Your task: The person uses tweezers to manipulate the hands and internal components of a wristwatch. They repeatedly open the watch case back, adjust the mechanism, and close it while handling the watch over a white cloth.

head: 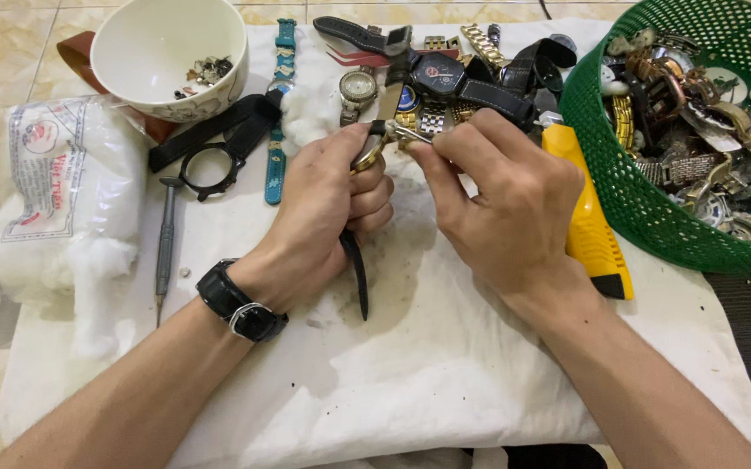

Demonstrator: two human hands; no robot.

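I see a white cloth (410, 382) spread over the tiled floor, and on its right a green basket (627, 200) heaped with old watches, a yellow knife (588, 226) just beside it. Far left stands a white bowl (162, 52) with a few small parts, with a bag of cotton wool (62, 200) nearer on the left. My left hand (323, 208) is closed around a gold watch (367, 156) (its black strap (358, 274) hangs toward me), held over the cloth's middle. My right hand (501, 200) pinches a small metal tool (410, 132) touching the watch's edge. To do this well, I judge a firm left grip and short, light tool strokes matter.
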